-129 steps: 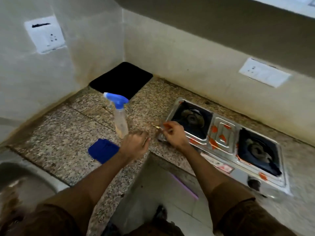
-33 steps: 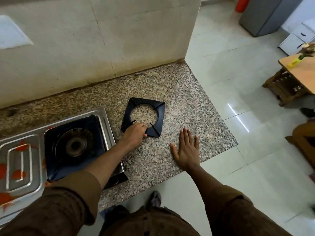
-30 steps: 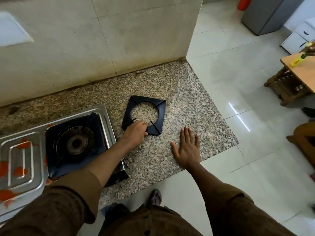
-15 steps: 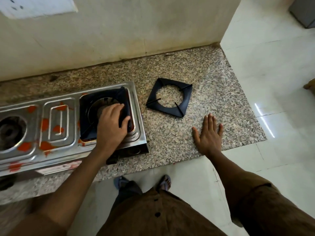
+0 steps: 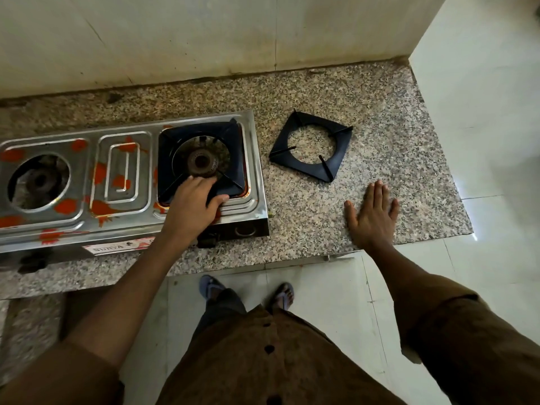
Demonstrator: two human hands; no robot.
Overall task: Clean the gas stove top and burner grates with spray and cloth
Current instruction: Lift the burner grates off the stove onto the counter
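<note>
I'm seeing left hand [image 5: 191, 204] gripping near edge of black burner grate [image 5: 232, 159] sitting on steel gas stove [image 5: 122, 171]. Right hand [image 5: 372, 216] lying flat, fingers spread, on granite counter [image 5: 394, 159]. Second grate [image 5: 311, 149] lying on counter beside stove, apart from both hands.

"SURYA" on the front label [image 5: 117, 247] of the gas stove [image 5: 128, 182], remainder unreadable

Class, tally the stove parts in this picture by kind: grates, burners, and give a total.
Burner grates: 2, one on the stove, one on the counter
Burners: 2, right, left
Total: 4
</note>
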